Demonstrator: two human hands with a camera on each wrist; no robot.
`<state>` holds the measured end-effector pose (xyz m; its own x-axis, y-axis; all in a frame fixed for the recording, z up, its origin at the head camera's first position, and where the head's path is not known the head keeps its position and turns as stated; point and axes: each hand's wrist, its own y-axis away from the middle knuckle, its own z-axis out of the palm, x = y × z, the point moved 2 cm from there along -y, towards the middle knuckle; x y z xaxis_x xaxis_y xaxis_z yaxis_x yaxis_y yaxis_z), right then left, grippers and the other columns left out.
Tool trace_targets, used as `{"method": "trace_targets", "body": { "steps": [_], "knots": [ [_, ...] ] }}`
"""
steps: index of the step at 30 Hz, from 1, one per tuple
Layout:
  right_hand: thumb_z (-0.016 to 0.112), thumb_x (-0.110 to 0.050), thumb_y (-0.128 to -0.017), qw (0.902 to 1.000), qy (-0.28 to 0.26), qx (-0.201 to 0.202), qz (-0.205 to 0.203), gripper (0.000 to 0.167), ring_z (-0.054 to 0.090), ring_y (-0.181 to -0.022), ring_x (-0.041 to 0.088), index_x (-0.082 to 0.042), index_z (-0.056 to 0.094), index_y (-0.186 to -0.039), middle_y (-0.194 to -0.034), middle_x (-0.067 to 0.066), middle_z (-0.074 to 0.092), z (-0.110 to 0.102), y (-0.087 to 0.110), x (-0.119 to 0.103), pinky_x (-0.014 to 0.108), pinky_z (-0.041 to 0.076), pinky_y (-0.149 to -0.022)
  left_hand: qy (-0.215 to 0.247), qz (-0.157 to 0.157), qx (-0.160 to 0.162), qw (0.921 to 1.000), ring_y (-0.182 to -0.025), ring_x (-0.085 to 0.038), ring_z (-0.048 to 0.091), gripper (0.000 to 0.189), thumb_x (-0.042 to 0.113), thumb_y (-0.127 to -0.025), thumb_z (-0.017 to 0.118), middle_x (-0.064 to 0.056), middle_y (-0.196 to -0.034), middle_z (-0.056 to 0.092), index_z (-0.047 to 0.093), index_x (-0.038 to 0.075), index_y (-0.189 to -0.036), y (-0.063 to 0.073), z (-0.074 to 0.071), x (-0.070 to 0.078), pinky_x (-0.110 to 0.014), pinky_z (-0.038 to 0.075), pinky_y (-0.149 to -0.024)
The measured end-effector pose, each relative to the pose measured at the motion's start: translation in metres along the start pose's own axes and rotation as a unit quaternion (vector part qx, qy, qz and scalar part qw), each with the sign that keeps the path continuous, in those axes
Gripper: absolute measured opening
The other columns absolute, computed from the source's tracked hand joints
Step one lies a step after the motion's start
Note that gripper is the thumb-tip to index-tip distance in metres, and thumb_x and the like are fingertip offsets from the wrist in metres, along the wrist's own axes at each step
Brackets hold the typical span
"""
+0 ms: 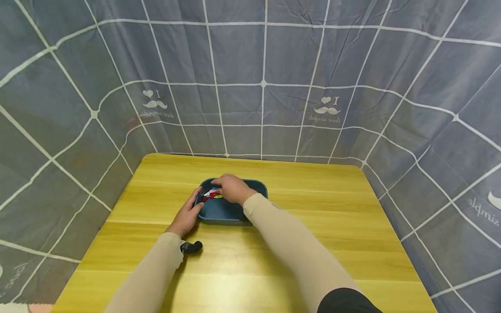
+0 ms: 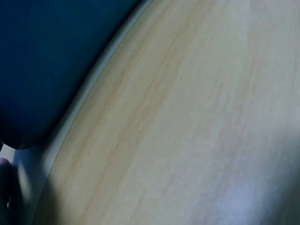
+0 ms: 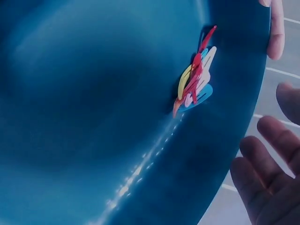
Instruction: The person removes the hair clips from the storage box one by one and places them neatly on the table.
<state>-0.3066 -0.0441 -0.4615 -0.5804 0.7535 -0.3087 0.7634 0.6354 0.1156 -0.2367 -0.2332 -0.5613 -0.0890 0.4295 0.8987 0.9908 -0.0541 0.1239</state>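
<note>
Desk (image 1: 332,226) has a yellow wood-grain top, rounded far corners, bright glare toward the near side. Directly on it sits one dark blue tray (image 1: 219,213), round-cornered, slightly left of centre, long side running across.

Blue tray (image 1: 219,211), multicoloured clips (image 3: 193,82), white-gridded curtain (image 1: 238,54)
</note>
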Motion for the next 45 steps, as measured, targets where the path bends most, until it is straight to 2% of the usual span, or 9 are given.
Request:
{"method": "trace_targets", "body": {
  "steps": [5, 10, 17, 22, 29, 36, 40, 45],
  "knots": [
    [0.063, -0.020, -0.107, 0.9996, -0.006, -0.021, -0.015, 0.044, 0.062, -0.136, 0.020, -0.022, 0.060, -0.151, -0.147, 0.001, 0.066, 0.006, -0.013, -0.004, 0.035, 0.050, -0.115, 0.001, -0.002, 0.001, 1.0000, -0.164, -0.041, 0.014, 0.061, 0.031, -0.113, 0.042, -0.010, -0.178, 0.013, 0.019, 0.039, -0.169, 0.003, -0.001, 0.000, -0.066, 0.015, -0.130],
    [0.064, -0.020, -0.106, 0.9989, -0.014, -0.037, -0.024, 0.043, 0.061, -0.137, 0.019, -0.025, 0.063, -0.149, -0.147, -0.002, 0.066, 0.014, -0.022, 0.004, 0.035, 0.049, -0.117, 0.010, 0.005, 0.006, 0.9999, -0.164, -0.039, 0.015, 0.060, 0.028, -0.113, 0.043, -0.011, -0.178, 0.014, 0.021, 0.036, -0.169, 0.004, 0.001, 0.000, -0.064, 0.014, -0.131],
    [0.067, -0.018, -0.104, 0.9976, -0.022, -0.052, -0.041, 0.042, 0.066, -0.129, 0.018, -0.023, 0.066, -0.146, -0.142, -0.001, 0.069, 0.020, -0.024, 0.018, 0.033, 0.053, -0.111, 0.009, 0.018, 0.011, 0.9997, -0.163, -0.040, 0.016, 0.060, 0.027, -0.113, 0.043, -0.012, -0.177, 0.016, 0.022, 0.033, -0.169, 0.004, 0.003, 0.002, -0.064, 0.015, -0.131],
    [0.071, -0.018, -0.101, 0.9969, -0.013, -0.066, -0.042, 0.043, 0.067, -0.125, 0.016, -0.022, 0.067, -0.144, -0.142, -0.004, 0.069, 0.032, -0.025, 0.029, 0.030, 0.055, -0.107, 0.007, 0.027, 0.013, 0.9995, -0.163, -0.039, 0.015, 0.060, 0.025, -0.113, 0.043, -0.012, -0.177, 0.016, 0.022, 0.031, -0.169, 0.004, 0.004, 0.002, -0.063, 0.015, -0.131],
    [0.074, -0.016, -0.099, 0.9971, -0.002, -0.060, -0.048, 0.044, 0.066, -0.127, 0.015, -0.022, 0.069, -0.142, -0.136, -0.002, 0.072, 0.044, -0.028, 0.030, 0.029, 0.053, -0.110, 0.003, 0.019, 0.013, 0.9997, -0.163, -0.039, 0.016, 0.060, 0.027, -0.113, 0.042, -0.012, -0.177, 0.017, 0.021, 0.036, -0.169, 0.003, 0.005, -0.002, -0.063, 0.015, -0.131],
    [0.074, -0.016, -0.099, 0.9970, 0.028, -0.059, -0.043, 0.040, 0.066, -0.108, 0.015, -0.023, 0.072, -0.138, -0.121, 0.002, 0.072, 0.050, -0.028, 0.025, 0.028, 0.055, -0.100, 0.006, 0.007, 0.014, 0.9999, -0.164, -0.037, 0.016, 0.060, 0.027, -0.113, 0.042, -0.009, -0.178, 0.016, 0.021, 0.040, -0.168, 0.004, 0.006, 0.000, -0.062, 0.016, -0.131],
    [0.073, -0.017, -0.100, 0.9957, 0.063, -0.048, -0.049, 0.033, 0.065, -0.103, 0.013, -0.023, 0.076, -0.132, -0.116, 0.000, 0.071, 0.052, -0.029, 0.023, 0.026, 0.054, -0.100, 0.004, 0.007, 0.018, 0.9998, -0.164, -0.038, 0.016, 0.060, 0.027, -0.114, 0.042, -0.010, -0.177, 0.017, 0.022, 0.038, -0.168, 0.005, 0.006, 0.002, -0.062, 0.016, -0.131],
    [0.070, -0.013, -0.101, 0.9959, 0.066, -0.034, -0.052, 0.028, 0.067, -0.107, 0.013, -0.023, 0.079, -0.126, -0.115, -0.002, 0.074, 0.054, -0.031, 0.023, 0.024, 0.054, -0.102, -0.002, 0.016, 0.024, 0.9996, -0.163, -0.039, 0.017, 0.060, 0.025, -0.113, 0.042, -0.013, -0.177, 0.018, 0.022, 0.034, -0.169, 0.007, 0.006, 0.003, -0.062, 0.016, -0.131]
  ]
}}
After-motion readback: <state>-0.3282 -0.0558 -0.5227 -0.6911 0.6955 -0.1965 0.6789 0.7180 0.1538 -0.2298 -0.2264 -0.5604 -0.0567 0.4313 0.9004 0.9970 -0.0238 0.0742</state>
